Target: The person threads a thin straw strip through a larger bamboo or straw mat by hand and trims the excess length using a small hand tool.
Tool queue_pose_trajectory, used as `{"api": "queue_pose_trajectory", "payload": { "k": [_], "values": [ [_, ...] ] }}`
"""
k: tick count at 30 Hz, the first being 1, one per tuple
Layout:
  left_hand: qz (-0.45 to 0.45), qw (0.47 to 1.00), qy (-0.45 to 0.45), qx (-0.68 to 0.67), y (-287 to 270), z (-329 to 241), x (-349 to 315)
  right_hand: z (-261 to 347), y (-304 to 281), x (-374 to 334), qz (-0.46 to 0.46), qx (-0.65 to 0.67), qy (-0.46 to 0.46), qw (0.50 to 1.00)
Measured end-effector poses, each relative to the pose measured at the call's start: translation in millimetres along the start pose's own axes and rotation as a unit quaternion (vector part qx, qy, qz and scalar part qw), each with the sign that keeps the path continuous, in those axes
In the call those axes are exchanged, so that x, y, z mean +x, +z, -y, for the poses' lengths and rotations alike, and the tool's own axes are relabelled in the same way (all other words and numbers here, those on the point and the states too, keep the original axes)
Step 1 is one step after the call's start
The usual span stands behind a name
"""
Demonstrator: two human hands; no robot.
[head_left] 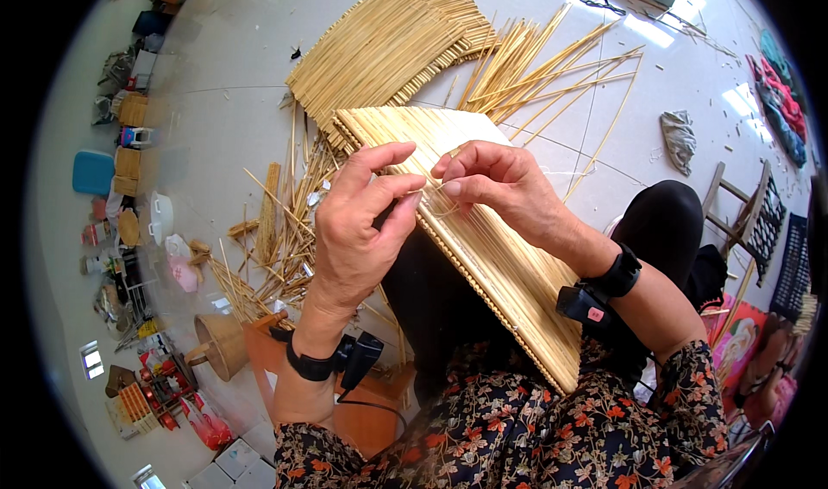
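Note:
Across my lap lies a mat of straw-coloured stalks (509,256), its stalks side by side and its near left edge bound with a beaded-looking row of stitches. Over that edge, my left hand (366,209) pinches a thin pale thread with thumb and forefinger. Close beside it, my right hand (504,183) has its thumb and forefinger closed on the same thread (442,197), which loops between the two hands. A length of it trails off to the right of my right hand. Both wrists wear black straps with small devices.
Finished-looking stalk mats (379,53) are stacked on the tiled floor ahead. Loose stalks (552,75) fan out beside them, and more scraps (293,204) litter the left. A wooden bucket (220,347) stands at lower left, a grey cloth (679,140) and a low stool (746,209) at right.

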State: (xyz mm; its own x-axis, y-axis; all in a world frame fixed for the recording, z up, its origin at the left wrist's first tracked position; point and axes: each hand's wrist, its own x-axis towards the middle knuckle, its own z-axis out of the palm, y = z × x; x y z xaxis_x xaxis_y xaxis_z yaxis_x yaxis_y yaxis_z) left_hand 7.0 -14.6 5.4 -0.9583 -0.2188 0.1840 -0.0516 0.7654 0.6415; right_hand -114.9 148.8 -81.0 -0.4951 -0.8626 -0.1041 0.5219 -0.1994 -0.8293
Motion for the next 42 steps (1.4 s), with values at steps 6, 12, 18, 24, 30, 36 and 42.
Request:
{"api": "queue_pose_trajectory", "payload": {
  "k": [6,12,18,24,30,36,42],
  "values": [
    [-0.003,0.999,0.023,-0.022,1.3,4.5,2.5,-1.2,-3.0,0.9,0.015,-0.027,-0.017,0.999],
    [0.014,0.999,-0.007,-0.034,1.2,3.5,-0.1,1.6,-1.2,0.6,0.018,-0.019,-0.005,1.0],
    [-0.006,1.0,0.016,-0.018,3.9,4.7,0.2,0.8,0.9,0.1,0.016,-0.024,-0.007,1.0],
    [0.031,0.999,0.023,0.022,-3.4,6.5,0.2,1.5,0.7,0.3,0.017,-0.023,-0.002,1.0],
    [0.031,0.998,-0.037,-0.036,-3.7,4.7,1.0,3.3,0.1,0.4,0.023,-0.01,-0.002,1.0],
    [0.049,0.998,-0.031,-0.018,-4.9,4.7,2.0,3.7,-2.2,-0.3,0.02,-0.002,-0.005,1.0],
    [0.022,0.999,-0.035,-0.027,-2.1,3.8,2.5,5.6,-4.7,-1.0,0.026,-0.003,-0.007,1.0]
  ]
}}
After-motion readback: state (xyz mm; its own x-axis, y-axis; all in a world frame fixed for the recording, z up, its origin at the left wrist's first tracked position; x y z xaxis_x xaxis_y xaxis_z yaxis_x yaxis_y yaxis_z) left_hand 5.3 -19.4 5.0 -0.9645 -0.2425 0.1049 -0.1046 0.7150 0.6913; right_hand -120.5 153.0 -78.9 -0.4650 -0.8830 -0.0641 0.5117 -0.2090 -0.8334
